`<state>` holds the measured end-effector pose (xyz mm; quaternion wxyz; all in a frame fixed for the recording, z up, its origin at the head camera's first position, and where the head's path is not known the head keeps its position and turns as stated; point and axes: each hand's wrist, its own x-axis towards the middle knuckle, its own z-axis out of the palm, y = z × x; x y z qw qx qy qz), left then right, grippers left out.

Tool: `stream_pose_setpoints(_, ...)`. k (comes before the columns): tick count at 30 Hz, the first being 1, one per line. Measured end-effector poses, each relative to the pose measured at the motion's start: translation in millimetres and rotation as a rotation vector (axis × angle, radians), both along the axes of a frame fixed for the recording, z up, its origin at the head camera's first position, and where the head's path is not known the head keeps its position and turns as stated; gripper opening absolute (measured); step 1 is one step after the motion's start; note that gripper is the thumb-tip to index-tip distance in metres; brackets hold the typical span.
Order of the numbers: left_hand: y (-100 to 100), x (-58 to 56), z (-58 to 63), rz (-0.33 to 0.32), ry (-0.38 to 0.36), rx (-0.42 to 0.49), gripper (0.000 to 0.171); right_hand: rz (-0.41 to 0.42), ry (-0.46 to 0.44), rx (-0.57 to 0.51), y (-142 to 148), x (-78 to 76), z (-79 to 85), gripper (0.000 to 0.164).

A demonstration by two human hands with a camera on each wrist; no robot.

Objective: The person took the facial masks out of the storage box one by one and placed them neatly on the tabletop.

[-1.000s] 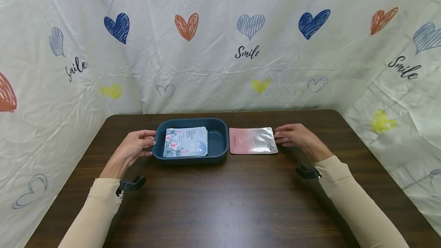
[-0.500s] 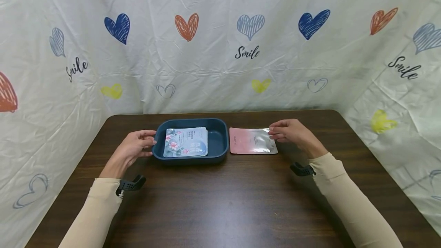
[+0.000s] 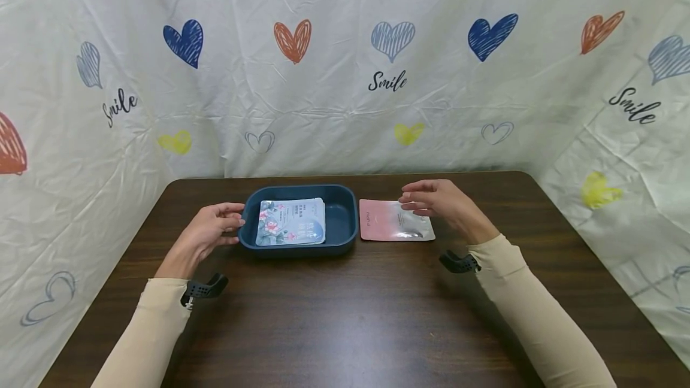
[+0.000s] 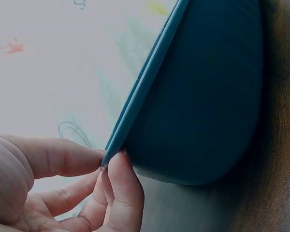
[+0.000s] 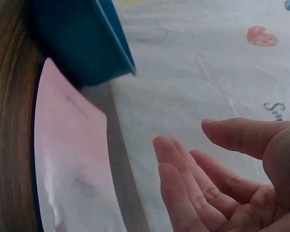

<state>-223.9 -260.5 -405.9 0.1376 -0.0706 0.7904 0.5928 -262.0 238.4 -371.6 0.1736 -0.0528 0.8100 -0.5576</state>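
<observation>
A dark blue plastic tray (image 3: 341,220) stands on the table. Inside it lie light blue sheet mask packets (image 3: 291,222) with a flower print, stacked toward its left side. My left hand (image 3: 207,232) pinches the tray's left rim between thumb and finger, which the left wrist view shows close up. Right of the tray a pink and silver foil packet (image 3: 380,220) lies flat on the table. Over its far right part hovers my right hand (image 3: 439,203), fingers loosely bent and thumb apart, holding nothing; in the right wrist view a gap separates the fingertips from the packet (image 5: 72,145).
The brown wooden table (image 3: 334,328) runs back to a white cloth (image 3: 334,100) printed with hearts and "Smile", which also hangs along both sides. Each wrist wears a black camera strap, such as the right strap (image 3: 458,262).
My right hand has moved left and a little away from me, from beside the foil packet's right edge to above it. The left hand, tray and packets have stayed in place.
</observation>
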Motion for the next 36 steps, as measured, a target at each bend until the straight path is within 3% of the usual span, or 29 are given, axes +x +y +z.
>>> stream_pose_setpoints(28,1.4,1.0,-1.5,0.006,0.007,0.0,0.056,0.107,0.014,-0.155,-54.3,-0.8,13.9,0.044)
stream_pose_setpoints(36,0.9,0.0,-2.0,0.003,0.011,-0.007,0.055,0.097,-0.018,-0.228,-70.8,-0.5,18.2,0.046)
